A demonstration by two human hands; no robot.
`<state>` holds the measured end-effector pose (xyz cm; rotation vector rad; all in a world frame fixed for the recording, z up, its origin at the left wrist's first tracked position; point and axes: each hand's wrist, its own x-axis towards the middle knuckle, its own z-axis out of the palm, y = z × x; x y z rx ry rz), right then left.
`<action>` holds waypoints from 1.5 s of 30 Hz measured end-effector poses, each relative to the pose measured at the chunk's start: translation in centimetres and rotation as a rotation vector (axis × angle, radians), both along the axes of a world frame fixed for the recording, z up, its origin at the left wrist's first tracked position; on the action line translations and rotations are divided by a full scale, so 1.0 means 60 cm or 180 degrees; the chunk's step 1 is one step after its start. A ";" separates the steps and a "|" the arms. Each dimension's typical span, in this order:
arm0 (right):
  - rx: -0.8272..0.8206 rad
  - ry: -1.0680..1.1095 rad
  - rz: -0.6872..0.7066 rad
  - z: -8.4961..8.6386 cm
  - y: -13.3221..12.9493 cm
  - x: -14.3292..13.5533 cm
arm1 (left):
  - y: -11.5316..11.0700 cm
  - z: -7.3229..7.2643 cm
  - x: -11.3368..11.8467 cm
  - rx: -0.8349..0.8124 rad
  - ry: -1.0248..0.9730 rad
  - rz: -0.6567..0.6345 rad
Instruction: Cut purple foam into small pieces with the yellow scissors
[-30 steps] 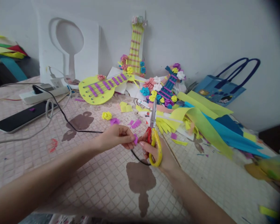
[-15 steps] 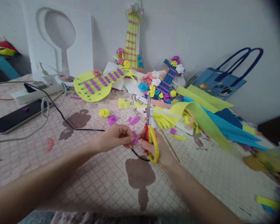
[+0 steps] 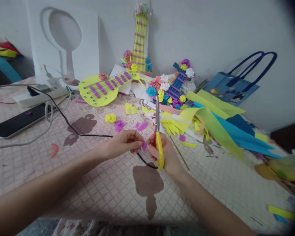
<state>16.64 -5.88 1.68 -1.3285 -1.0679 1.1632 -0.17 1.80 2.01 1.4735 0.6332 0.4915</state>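
1. Pinching a small, pointed scrap of purple paper (image 3: 144, 146) between thumb and forefinger, the left hand (image 3: 126, 144) holds it above the counter (image 3: 100, 190), which has a pale, diamond-patterned cover.
2. Curled with its fingertips drawn together, the right hand (image 3: 166, 155) comes up to the scrap's other side; whether those tips grip the paper or only brush it, I cannot tell. It also carries yellow-and-red-handled steel scissors (image 3: 158, 141), blades closed and pointing away.
3. Compared with half a second ago, the scissors have rolled nearly edge-on, so the red part of the handle barely shows, and the scrap looks narrower. That suggests the fingertips are turning or folding the paper, so the work seems to be shaping by hand, not cutting.
4. Just beyond the hands lie loose purple paper pieces (image 3: 119, 126) and a crumpled yellow paper rose (image 3: 110, 118), apparently unmoved.
5. Farther off, the flat yellow guitar-shaped cutout with purple bars (image 3: 104, 91) and the blue, flower-trimmed one (image 3: 173, 88) sit as before.
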 end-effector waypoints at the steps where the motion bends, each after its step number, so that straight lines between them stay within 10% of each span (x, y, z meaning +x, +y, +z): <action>1: 0.0071 -0.0068 -0.0051 0.000 0.001 -0.002 | -0.001 -0.001 0.001 -0.0013 0.0008 0.0038; 27: -0.0330 0.0587 -0.0024 0.005 -0.002 0.004 | 0.006 -0.003 -0.002 -0.0019 -0.0390 0.0134; 45: -0.0375 0.0603 -0.0258 0.001 0.001 0.004 | -0.010 -0.004 -0.003 0.1893 0.0088 -0.0105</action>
